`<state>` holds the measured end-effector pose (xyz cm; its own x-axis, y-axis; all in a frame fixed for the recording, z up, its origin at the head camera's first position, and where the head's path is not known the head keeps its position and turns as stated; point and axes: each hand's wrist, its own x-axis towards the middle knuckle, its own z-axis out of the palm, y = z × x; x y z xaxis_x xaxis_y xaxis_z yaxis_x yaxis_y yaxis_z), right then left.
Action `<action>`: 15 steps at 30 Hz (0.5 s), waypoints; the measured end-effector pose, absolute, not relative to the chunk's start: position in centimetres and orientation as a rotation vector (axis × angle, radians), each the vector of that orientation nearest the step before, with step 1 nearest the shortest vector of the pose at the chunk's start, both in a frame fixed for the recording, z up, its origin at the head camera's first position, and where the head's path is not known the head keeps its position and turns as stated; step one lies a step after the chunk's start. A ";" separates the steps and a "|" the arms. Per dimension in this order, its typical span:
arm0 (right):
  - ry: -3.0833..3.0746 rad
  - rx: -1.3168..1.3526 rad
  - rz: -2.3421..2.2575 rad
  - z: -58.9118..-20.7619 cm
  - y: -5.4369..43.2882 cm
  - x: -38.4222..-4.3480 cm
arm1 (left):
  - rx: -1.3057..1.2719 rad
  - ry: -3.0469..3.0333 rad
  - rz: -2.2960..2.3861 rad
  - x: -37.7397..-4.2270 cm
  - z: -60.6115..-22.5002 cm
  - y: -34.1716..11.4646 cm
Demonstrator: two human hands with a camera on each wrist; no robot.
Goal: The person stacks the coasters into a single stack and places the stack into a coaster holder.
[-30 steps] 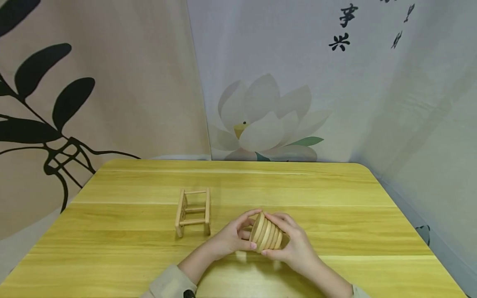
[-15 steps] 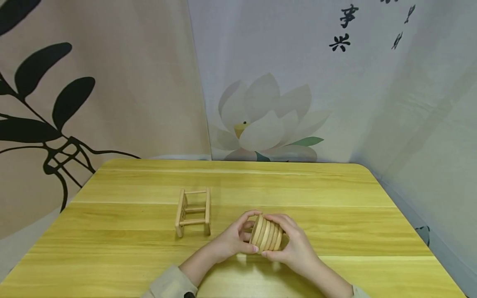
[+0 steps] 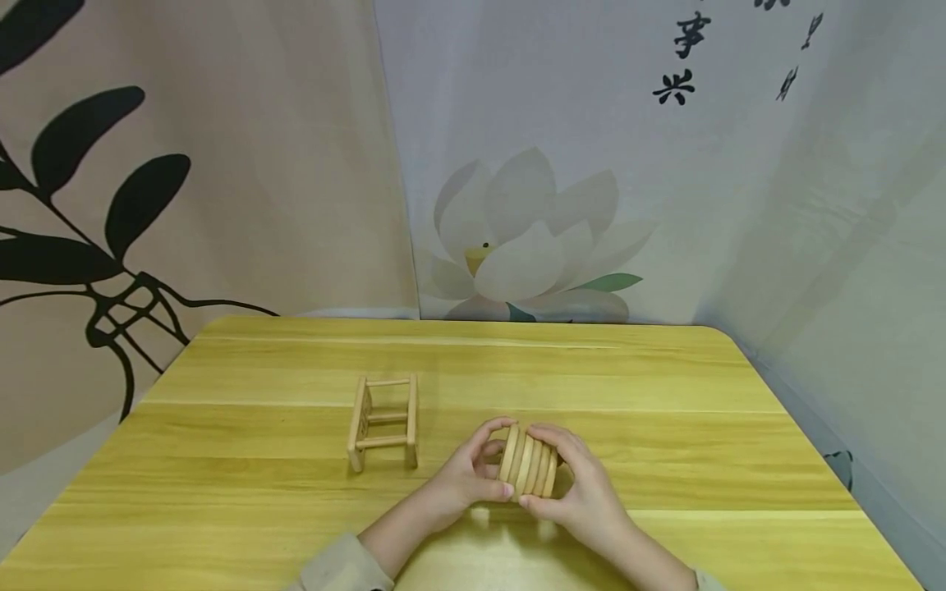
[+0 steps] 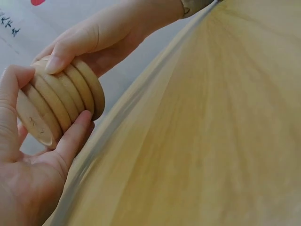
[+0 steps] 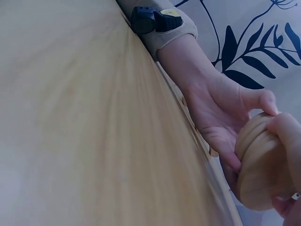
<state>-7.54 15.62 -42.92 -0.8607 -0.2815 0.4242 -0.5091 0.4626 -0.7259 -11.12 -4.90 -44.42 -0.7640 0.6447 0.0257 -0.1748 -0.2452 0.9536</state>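
Note:
A stack of several round wooden coasters (image 3: 528, 466) is held on its side between both hands, over the table's near middle. My left hand (image 3: 461, 478) grips the left end, with fingers at the top and thumb at the lower edge. At the other end my right hand (image 3: 587, 488) holds the rims between fingers and thumb. In the left wrist view the coasters (image 4: 61, 96) lie face to face, with small dark marks on the end face. The right wrist view shows the wide face of the end coaster (image 5: 265, 174), partly hidden by the right fingers.
A small wooden rack (image 3: 382, 441) with posts and crossbars stands on the table, left of the hands. The wooden table (image 3: 665, 394) reaches back to a cloth backdrop (image 3: 296, 164) printed with leaves, a lotus and characters.
The coaster stack has turned slightly, so its left end face shows less and the rims are seen more edge-on. Both hands keep their grip almost in place; the rack is unmoved.

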 end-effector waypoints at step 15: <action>-2.350 0.776 1.296 -43.5 15.5 -7.8 | 0.492 1.428 2.067 -11.0 -44.7 -4.8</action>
<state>-7.79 15.51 -43.49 -0.7904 -0.2955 0.5366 -0.6115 0.4325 -0.6625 -10.98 -4.78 -44.71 -0.7677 0.6404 -0.0214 -0.2466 -0.2645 0.9323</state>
